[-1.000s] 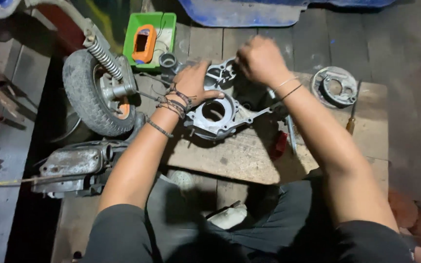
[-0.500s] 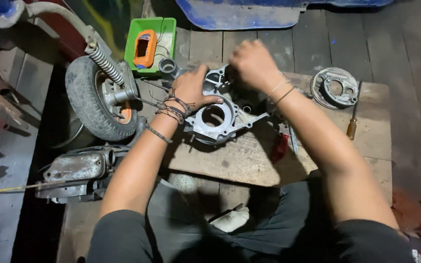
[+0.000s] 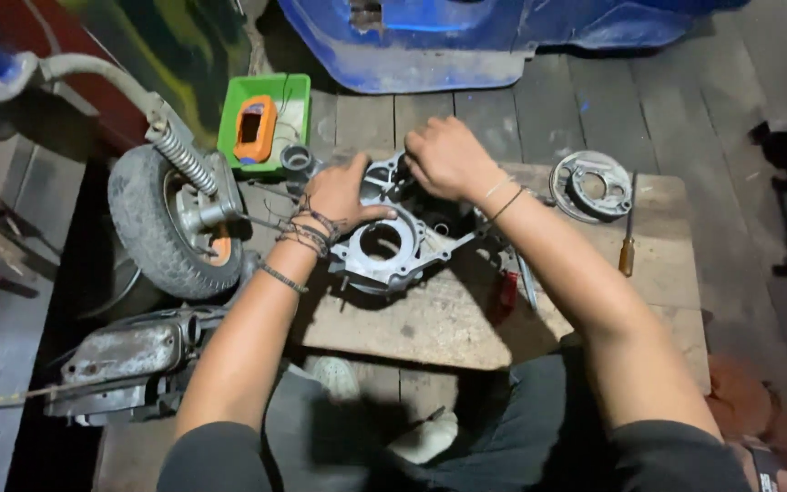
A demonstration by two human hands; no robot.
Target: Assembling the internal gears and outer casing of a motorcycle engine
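Bare grey aluminium marks the engine casing (image 3: pixel 393 241), which lies flat on the wooden board (image 3: pixel 466 319) that serves as a desk, toward its far left part, with its round opening facing up. The left hand (image 3: pixel 339 193) presses on the casing's left edge, palm down and fingers curled over the rim, steadying it rather than lifting it. The right hand (image 3: pixel 448 157) sits on the far end of the casing, fingers bent down into the part; whether it pinches a small piece there I cannot tell, since the fingertips are hidden. Judging by how things lie, the casing is stripped and off the machine, so the dismantling looks largely done, while the work on the casing itself seems mid-way: no tool is in either hand. A round brake plate (image 3: pixel 591 185) rests on the board's far right corner, well apart, and a screwdriver (image 3: pixel 628 232) with an amber handle lies just beside it. A red-handled tool (image 3: pixel 506 293) lies near the right forearm. Left of the board stand a small wheel (image 3: pixel 161 232) and a green tray (image 3: pixel 266 118) holding an orange meter (image 3: pixel 255 129).
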